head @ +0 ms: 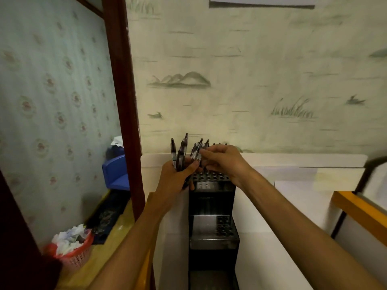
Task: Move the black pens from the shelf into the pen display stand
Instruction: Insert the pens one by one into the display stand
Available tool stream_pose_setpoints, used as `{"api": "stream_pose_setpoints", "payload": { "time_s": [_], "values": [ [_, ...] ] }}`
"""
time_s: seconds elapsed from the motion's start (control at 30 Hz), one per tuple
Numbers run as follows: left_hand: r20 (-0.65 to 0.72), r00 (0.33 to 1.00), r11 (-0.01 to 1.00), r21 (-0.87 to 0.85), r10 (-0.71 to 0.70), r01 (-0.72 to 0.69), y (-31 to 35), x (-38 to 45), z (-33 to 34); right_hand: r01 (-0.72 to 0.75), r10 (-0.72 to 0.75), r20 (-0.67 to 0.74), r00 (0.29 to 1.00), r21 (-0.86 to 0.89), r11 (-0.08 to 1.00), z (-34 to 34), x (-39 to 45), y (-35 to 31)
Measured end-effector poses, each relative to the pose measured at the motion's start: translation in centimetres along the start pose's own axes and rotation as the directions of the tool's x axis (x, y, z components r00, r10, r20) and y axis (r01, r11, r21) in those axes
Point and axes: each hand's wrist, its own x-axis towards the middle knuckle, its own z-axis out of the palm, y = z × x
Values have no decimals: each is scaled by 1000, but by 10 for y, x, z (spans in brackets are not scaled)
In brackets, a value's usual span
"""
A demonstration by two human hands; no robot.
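Now the left hand (178,174) grips a bunch of pens (181,153) above the stand (212,197); the right hand (222,162) pinches one from it. Top holes look mostly empty, so plenty remains.
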Motion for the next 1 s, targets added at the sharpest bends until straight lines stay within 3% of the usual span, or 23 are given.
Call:
{"api": "stream_pose_setpoints", "payload": {
  "time_s": [0.17,0.33,0.5,0.8,0.93,1.0],
  "values": [
    [-88,994,997,21,-71,73,-6,3,-9,101,-95,-78,992,79,992,0,13,-2],
    [-213,971,981,132,-111,141,-19,7,-31,281,-333,-130,934,-310,908,-3,34,0],
    [-199,964,979,75,-173,192,-21,7,-39,364,-459,-15,888,-587,723,7,44,6],
    [-163,973,986,-64,-164,155,-15,3,-37,317,-408,31,913,-685,656,15,51,19],
    [-110,986,987,-107,-128,116,-13,2,-35,299,-336,124,934,-784,543,16,49,29],
    [-96,991,991,-99,-97,87,-13,2,-34,288,-327,116,938,-787,546,15,48,32]
  ]
}}
